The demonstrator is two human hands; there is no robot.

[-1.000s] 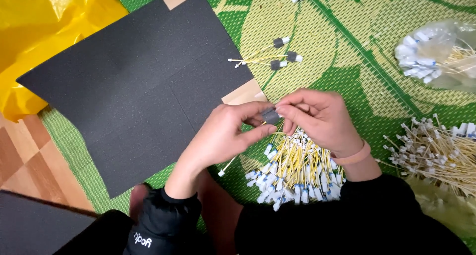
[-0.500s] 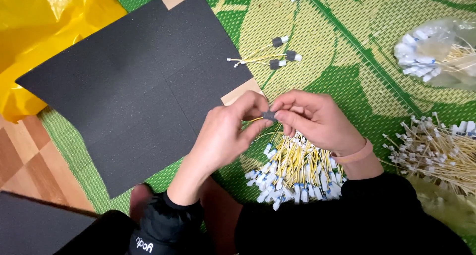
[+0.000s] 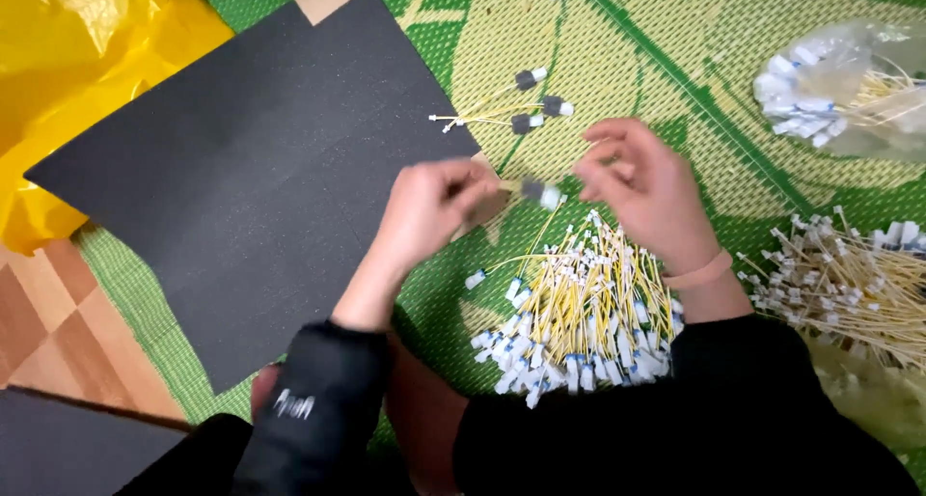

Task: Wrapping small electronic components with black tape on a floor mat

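L hand (image 3: 424, 211) pinches a yellow wire (image 3: 508, 185) w/ dark cap (image 3: 536, 192), held over the mat (image 3: 675, 62) above the wire pile (image 3: 579, 308). R hand (image 3: 641, 187) beside cap, fingers loose, holding nothing. Capped pcs (image 3: 531, 105) lie apart, by foam sheet (image 3: 241, 178).

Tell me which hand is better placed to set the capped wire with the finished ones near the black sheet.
Probably the left hand: it pinches the capped wire and sits nearest the finished wires beside the black sheet. The right hand is off it, fingers spread.
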